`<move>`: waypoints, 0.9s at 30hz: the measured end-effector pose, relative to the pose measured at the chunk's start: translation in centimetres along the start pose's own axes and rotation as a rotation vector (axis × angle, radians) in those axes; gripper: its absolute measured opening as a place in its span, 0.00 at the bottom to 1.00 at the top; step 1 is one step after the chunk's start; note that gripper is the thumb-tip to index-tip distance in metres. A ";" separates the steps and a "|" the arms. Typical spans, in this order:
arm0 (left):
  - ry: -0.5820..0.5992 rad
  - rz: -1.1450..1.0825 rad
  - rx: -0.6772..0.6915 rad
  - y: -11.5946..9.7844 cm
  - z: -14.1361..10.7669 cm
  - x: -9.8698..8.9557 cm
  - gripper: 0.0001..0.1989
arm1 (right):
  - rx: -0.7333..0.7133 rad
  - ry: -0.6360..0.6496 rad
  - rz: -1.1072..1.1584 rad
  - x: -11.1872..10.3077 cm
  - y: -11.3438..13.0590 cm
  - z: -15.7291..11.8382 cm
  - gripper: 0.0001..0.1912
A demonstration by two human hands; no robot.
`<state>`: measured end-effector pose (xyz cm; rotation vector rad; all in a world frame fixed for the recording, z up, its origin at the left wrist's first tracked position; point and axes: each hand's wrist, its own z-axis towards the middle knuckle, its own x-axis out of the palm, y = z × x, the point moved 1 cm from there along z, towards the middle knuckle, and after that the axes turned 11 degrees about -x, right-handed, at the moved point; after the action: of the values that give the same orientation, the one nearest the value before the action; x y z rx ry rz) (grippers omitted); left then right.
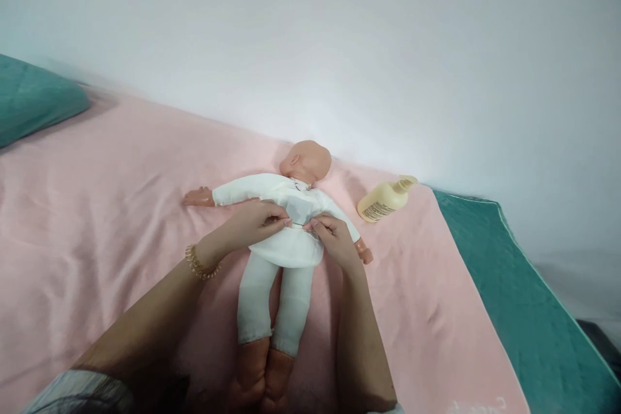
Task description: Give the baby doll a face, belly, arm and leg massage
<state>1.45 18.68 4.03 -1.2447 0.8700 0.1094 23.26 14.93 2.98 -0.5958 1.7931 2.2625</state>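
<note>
A baby doll with a white cloth body lies stretched out on a pink sheet, its bald head away from me and its arms spread. A grey patch shows on the middle of its torso. Just left of that patch, my left hand is closed in a pinch on the doll's white cloth at the waist. My right hand pinches the same cloth from the right side. The fingertips of both hands are a short gap apart, and the exact fold between them is hard to make out.
A yellow pump bottle lies tilted right of the doll, near the wall. The pink sheet is wrinkled at left. Green fabric shows along the right edge, and a green pillow-like piece lies far left.
</note>
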 end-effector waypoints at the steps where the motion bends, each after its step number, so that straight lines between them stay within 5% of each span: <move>1: 0.013 0.014 0.001 0.0 0.0 0.0 0.16 | 0.005 0.003 -0.004 0.1 0.0 0.0 0.13; 11: -0.006 0.053 -0.018 0.6 0.7 1.1 0.15 | -0.061 0.007 -0.177 1.5 -0.5 0.6 0.13; 20: -0.329 -0.201 0.041 1.0 1.4 1.9 0.11 | -0.272 -0.456 -0.256 2.8 -1.5 2.2 0.10; 27: -0.374 -0.033 0.129 1.4 2.0 2.2 0.14 | -0.334 -0.371 -0.244 3.2 -1.6 2.6 0.12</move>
<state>3.28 20.05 1.64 -1.0727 0.5236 0.2482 20.55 17.55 0.71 -0.3853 1.1199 2.3251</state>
